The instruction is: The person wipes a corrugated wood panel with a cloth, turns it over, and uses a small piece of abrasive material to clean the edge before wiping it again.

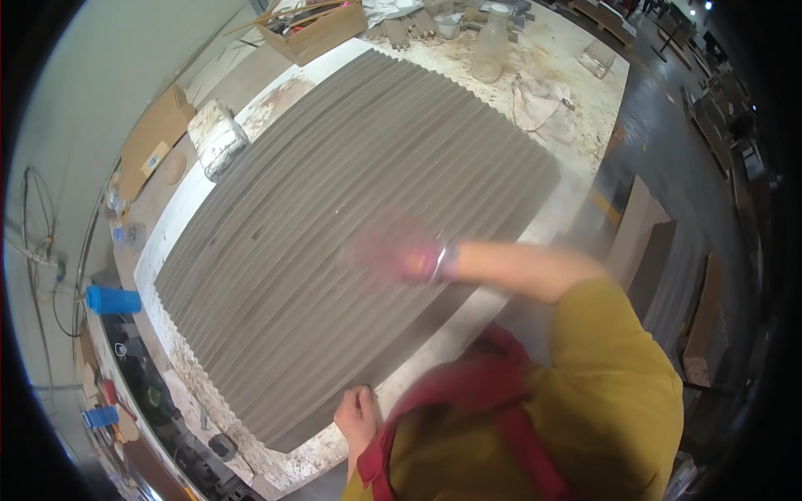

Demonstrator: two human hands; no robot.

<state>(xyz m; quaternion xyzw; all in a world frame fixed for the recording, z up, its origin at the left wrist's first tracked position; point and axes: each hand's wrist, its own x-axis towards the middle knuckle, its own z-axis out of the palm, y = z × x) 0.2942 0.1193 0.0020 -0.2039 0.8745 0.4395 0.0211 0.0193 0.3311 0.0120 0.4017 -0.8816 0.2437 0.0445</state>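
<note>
A large grey ribbed panel lies flat on a stained white worktable and covers most of it. My right hand is over the panel's middle, badly blurred and pinkish; whether it holds anything cannot be made out. A dark band sits on that wrist. My left hand rests with curled fingers on the table's near rim, right beside the panel's near edge. My yellow sleeve and red apron fill the lower right.
At the table's far end stand a cardboard box of sticks, a cloudy plastic bottle and crumpled white rags. A wrapped white roll lies by the panel's left corner. Two blue cups stand on the left bench.
</note>
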